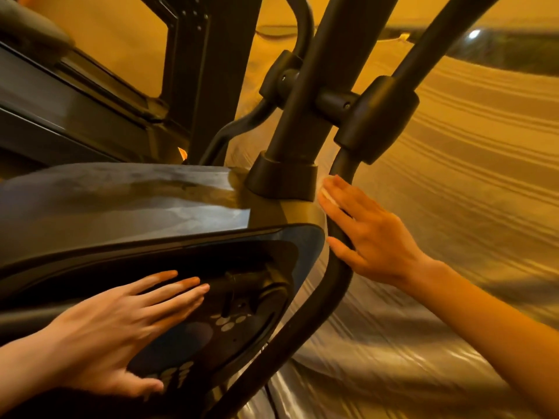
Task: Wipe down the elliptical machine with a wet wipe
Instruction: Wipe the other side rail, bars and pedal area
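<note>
The dark elliptical machine [127,204] fills the left and middle of the head view, with its upright column [290,137] rising from a collar. My left hand [121,325] lies flat with straight fingers on the glossy side cover [257,285]. My right hand [372,240] reaches across the curved black bar [335,294] beside the column's base. Its fingers are straight and press a small white wet wipe [327,193] against the machine; only the wipe's edge shows under the fingertips. The thumb lies against the bar lower down.
A pivot joint [357,110] links the column to a swing arm [447,34] at the upper right. A striped silvery sheet [459,182] covers the floor at the right. Another dark frame [196,71] and a slanted rail [60,95] stand at the upper left.
</note>
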A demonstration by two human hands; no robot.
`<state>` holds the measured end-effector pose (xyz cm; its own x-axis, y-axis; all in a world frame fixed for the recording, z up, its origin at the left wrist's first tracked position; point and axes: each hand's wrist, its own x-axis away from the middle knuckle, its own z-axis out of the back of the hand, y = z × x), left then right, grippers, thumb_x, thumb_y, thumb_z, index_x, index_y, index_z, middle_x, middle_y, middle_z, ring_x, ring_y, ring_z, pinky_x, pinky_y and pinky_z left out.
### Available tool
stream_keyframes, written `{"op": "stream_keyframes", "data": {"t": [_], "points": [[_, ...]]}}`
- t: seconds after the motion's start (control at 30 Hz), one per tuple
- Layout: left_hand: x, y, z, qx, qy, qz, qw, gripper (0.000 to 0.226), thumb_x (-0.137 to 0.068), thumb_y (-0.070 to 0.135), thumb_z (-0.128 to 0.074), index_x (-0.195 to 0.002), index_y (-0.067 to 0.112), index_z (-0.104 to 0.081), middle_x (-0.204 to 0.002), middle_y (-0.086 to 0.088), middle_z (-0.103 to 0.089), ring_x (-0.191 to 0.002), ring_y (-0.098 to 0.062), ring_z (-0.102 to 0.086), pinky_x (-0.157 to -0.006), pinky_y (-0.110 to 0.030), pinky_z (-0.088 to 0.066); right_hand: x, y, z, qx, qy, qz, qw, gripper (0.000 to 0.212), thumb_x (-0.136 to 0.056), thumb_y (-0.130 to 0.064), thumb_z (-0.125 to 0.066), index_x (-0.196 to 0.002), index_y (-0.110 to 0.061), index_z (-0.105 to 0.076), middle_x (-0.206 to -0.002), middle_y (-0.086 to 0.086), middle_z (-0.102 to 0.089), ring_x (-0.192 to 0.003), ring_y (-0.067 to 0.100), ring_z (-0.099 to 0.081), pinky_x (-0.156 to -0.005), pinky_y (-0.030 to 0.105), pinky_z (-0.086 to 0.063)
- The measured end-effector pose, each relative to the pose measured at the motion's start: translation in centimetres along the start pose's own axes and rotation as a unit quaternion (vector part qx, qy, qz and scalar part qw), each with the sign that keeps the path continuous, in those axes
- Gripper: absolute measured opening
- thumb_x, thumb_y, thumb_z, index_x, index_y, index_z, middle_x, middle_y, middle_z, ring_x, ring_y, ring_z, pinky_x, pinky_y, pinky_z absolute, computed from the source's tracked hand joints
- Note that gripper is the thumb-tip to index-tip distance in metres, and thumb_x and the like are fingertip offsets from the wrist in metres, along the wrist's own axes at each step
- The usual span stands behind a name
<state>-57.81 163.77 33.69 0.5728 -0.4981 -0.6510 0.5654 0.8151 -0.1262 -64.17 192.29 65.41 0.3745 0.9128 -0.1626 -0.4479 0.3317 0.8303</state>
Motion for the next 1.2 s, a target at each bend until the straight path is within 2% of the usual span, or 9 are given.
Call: {"op": "stream_keyframes", "data": {"t": [0.2,0.3,0.43,0.57,0.7,0.8,1.0,1.1,1.2], "points": [[0.0,0.1,0.3,-0.011,-0.014,-0.003,1.0,0.106,-0.087,0.087,-0.043,-0.158,0.008,-0.041,-0.171,-0.009,-0.026,-0.155,-0.026,-0.032,-0.118,-0.047,-0.024,-0.3,-1.2,-0.1,-0.032,-0.021,-0.015,0.999,0.068,-0.102,-0.048,-0.039,-0.155,-0.005,-0.04,-0.162,0.013,-0.038,-0.156,0.025,-0.022,-0.129,0.039,-0.009],[0.0,0.2,0.6,-0.015,-0.015,-0.003,1.0,0.108,-0.086,0.089,-0.041,-0.156,0.007,-0.042,-0.17,-0.009,-0.027,-0.155,-0.026,-0.032,-0.119,-0.046,-0.023,3.2,-4.2,-1.2,-0.011,-0.026,0.069,0.997,0.063,-0.104,-0.046,-0.035,-0.143,-0.001,-0.056,-0.146,0.018,-0.056,-0.146,0.032,-0.042,-0.128,0.045,-0.016],[0.0,0.2,0.7,-0.023,-0.023,-0.009,0.999,0.11,-0.086,0.091,-0.038,-0.156,0.006,-0.041,-0.17,-0.01,-0.027,-0.155,-0.026,-0.031,-0.118,-0.047,-0.024,1.5,-1.5,-0.7,0.049,-0.021,0.168,0.984,0.067,-0.108,-0.047,-0.027,-0.122,0.003,-0.07,-0.128,0.024,-0.067,-0.128,0.038,-0.057,-0.127,0.038,-0.011],[-0.1,0.2,0.8,-0.028,-0.029,-0.012,0.999,0.11,-0.085,0.091,-0.038,-0.155,0.006,-0.044,-0.169,-0.011,-0.028,-0.154,-0.027,-0.032,-0.118,-0.046,-0.024,-2.4,2.9,0.3,0.075,-0.015,0.127,0.989,0.062,-0.106,-0.047,-0.034,-0.134,0.001,-0.062,-0.143,0.022,-0.057,-0.143,0.034,-0.044,-0.128,0.037,-0.012],[-0.2,0.4,1.3,-0.056,-0.026,-0.014,0.998,0.11,-0.085,0.091,-0.037,-0.153,0.005,-0.046,-0.167,-0.012,-0.033,-0.153,-0.028,-0.035,-0.12,-0.045,-0.022,-2.5,2.0,-0.5,-0.018,0.016,0.022,0.999,0.062,-0.103,-0.048,-0.039,-0.145,-0.004,-0.051,-0.157,0.014,-0.044,-0.155,0.026,-0.023,-0.129,0.037,-0.008],[-0.1,0.3,1.6,-0.058,-0.038,-0.016,0.997,0.11,-0.087,0.09,-0.036,-0.155,0.003,-0.043,-0.167,-0.014,-0.031,-0.154,-0.031,-0.032,-0.121,-0.047,-0.021,0.2,-1.7,-0.9,-0.07,0.017,0.006,0.997,0.067,-0.102,-0.052,-0.04,-0.14,0.001,-0.056,-0.148,0.016,-0.053,-0.151,0.03,-0.032,-0.129,0.041,-0.011],[0.1,0.2,1.1,-0.061,-0.05,-0.018,0.997,0.112,-0.089,0.089,-0.037,-0.16,0.003,-0.032,-0.17,-0.014,-0.023,-0.158,-0.031,-0.023,-0.124,-0.049,-0.019,4.9,-5.3,-1.8,0.055,-0.03,0.159,0.985,0.072,-0.104,-0.055,-0.033,-0.122,0.004,-0.07,-0.13,0.024,-0.066,-0.132,0.038,-0.056,-0.123,0.047,-0.021],[0.2,0.2,0.9,-0.068,-0.052,-0.02,0.996,0.112,-0.089,0.089,-0.037,-0.16,0.003,-0.031,-0.171,-0.015,-0.021,-0.158,-0.031,-0.021,-0.124,-0.049,-0.018,4.4,-4.4,-1.7,0.027,0.025,0.094,0.995,0.063,-0.103,-0.046,-0.041,-0.125,0.006,-0.067,-0.134,0.025,-0.063,-0.13,0.04,-0.057,-0.121,0.048,-0.029],[0.1,0.2,1.0,-0.078,-0.055,-0.021,0.995,0.113,-0.088,0.09,-0.036,-0.159,0.002,-0.032,-0.17,-0.016,-0.021,-0.158,-0.031,-0.021,-0.125,-0.049,-0.017,6.3,-7.6,-3.5,-0.018,0.04,0.044,0.998,0.062,-0.099,-0.047,-0.045,-0.124,0.006,-0.068,-0.136,0.025,-0.061,-0.137,0.039,-0.048,-0.125,0.045,-0.02]]}}
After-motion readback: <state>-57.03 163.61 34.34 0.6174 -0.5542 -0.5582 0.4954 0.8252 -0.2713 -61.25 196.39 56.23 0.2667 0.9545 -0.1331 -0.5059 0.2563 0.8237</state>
